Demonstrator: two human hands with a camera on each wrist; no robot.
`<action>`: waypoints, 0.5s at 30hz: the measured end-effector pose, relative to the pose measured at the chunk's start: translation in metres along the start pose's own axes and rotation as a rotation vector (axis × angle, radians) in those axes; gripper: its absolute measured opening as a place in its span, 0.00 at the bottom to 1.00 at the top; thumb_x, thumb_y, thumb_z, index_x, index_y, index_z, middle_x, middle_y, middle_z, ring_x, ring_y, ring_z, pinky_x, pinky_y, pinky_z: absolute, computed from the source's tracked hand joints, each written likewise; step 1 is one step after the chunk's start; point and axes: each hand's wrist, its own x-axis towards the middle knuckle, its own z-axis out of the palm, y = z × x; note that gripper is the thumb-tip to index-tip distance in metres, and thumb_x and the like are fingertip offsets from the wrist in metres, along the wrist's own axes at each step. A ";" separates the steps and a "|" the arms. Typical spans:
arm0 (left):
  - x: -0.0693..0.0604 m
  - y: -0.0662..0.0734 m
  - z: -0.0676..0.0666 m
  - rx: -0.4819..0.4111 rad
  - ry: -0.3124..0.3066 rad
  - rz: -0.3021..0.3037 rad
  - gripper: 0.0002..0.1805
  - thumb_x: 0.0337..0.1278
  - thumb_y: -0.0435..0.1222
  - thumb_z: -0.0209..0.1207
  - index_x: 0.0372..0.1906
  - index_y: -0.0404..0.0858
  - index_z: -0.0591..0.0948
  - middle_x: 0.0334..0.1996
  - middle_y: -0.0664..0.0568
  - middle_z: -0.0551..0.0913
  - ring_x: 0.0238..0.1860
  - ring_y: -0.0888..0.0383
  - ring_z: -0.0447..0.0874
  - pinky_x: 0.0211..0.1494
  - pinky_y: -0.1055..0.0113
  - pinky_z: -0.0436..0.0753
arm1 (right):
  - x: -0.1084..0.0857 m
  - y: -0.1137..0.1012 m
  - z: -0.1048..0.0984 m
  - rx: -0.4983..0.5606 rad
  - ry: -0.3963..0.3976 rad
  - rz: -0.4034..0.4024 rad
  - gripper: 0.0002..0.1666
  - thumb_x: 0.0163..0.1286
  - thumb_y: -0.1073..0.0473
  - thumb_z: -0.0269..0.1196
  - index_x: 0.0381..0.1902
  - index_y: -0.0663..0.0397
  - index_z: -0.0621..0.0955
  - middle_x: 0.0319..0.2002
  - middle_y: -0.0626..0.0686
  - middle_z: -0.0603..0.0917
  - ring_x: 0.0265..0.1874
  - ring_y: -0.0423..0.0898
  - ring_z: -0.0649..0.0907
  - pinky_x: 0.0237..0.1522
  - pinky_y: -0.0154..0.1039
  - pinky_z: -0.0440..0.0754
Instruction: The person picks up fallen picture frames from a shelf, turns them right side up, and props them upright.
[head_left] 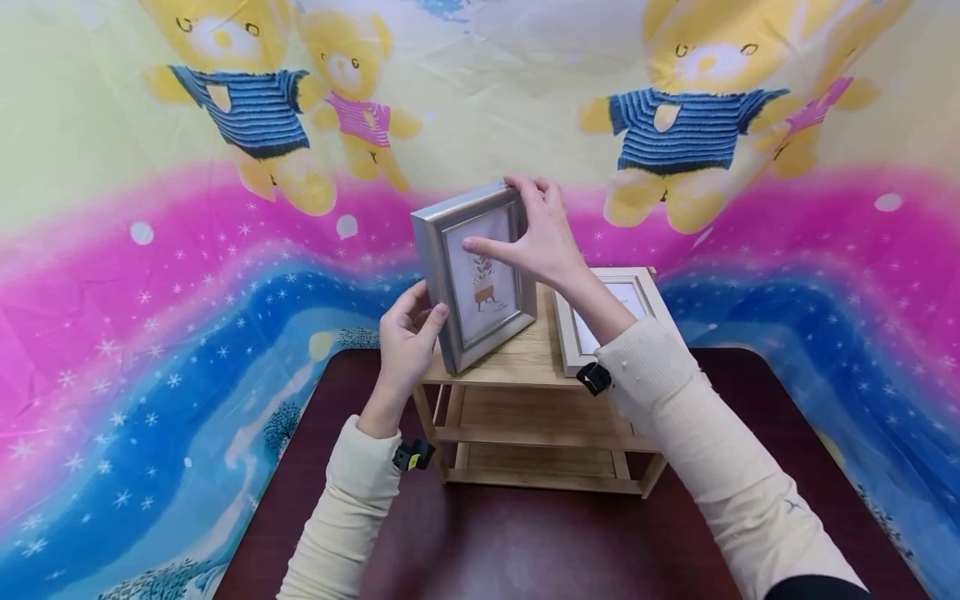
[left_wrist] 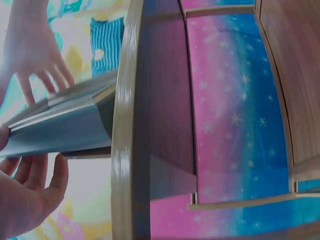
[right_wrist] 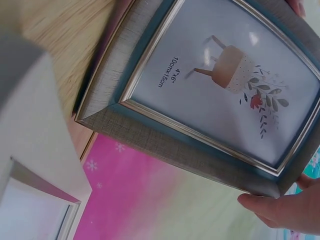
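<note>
A silver-grey picture frame (head_left: 483,275) with a potted-plant print stands tilted on a wooden rack (head_left: 540,358). My left hand (head_left: 408,337) grips its left side, thumb at the front edge and fingers behind. At the upper right corner, my right hand (head_left: 543,237) touches the frame with its fingertips, the thumb spread out in front of the glass. The left wrist view shows the frame (left_wrist: 65,122) edge-on, between the left hand (left_wrist: 37,190) and the right hand (left_wrist: 37,55). From the right wrist, the print's "4x6" lettering shows on the frame (right_wrist: 200,145).
A cream picture frame (head_left: 566,333) lies on the rack's right side, partly hidden by my right forearm. Lower shelves (head_left: 540,462) sit beneath the top. The rack stands on a dark red table (head_left: 525,550), with a bear-print cloth (head_left: 487,100) behind it.
</note>
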 end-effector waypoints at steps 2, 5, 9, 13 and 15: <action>-0.003 0.002 0.004 0.020 0.010 0.018 0.17 0.57 0.25 0.54 0.52 0.24 0.73 0.41 0.34 0.79 0.40 0.58 0.80 0.45 0.66 0.79 | 0.000 0.000 0.000 -0.021 -0.032 -0.004 0.56 0.44 0.39 0.70 0.68 0.46 0.58 0.66 0.58 0.52 0.61 0.52 0.60 0.59 0.48 0.63; -0.006 0.009 0.012 0.051 0.030 0.049 0.18 0.56 0.24 0.55 0.52 0.23 0.73 0.41 0.35 0.78 0.41 0.56 0.78 0.45 0.64 0.79 | 0.000 -0.001 0.000 -0.046 -0.063 -0.033 0.58 0.45 0.39 0.69 0.70 0.47 0.55 0.69 0.57 0.46 0.66 0.51 0.53 0.62 0.51 0.58; -0.010 0.027 0.023 0.096 0.054 0.109 0.17 0.53 0.21 0.55 0.50 0.20 0.73 0.39 0.32 0.78 0.40 0.51 0.77 0.44 0.57 0.79 | -0.001 -0.004 0.000 -0.075 -0.090 -0.082 0.58 0.48 0.38 0.66 0.71 0.51 0.52 0.71 0.54 0.43 0.69 0.49 0.47 0.65 0.51 0.53; -0.012 0.039 0.030 0.120 0.070 0.148 0.17 0.51 0.19 0.55 0.48 0.18 0.73 0.37 0.31 0.77 0.39 0.48 0.76 0.43 0.53 0.79 | -0.004 -0.006 0.000 -0.103 -0.107 -0.107 0.57 0.51 0.37 0.64 0.71 0.50 0.51 0.71 0.53 0.45 0.69 0.47 0.45 0.65 0.52 0.51; -0.012 0.041 0.033 0.133 0.076 0.163 0.17 0.50 0.19 0.56 0.48 0.18 0.73 0.37 0.31 0.77 0.38 0.46 0.76 0.42 0.53 0.79 | -0.005 -0.008 -0.001 -0.114 -0.110 -0.110 0.56 0.50 0.36 0.64 0.71 0.48 0.52 0.71 0.53 0.45 0.69 0.48 0.45 0.64 0.53 0.52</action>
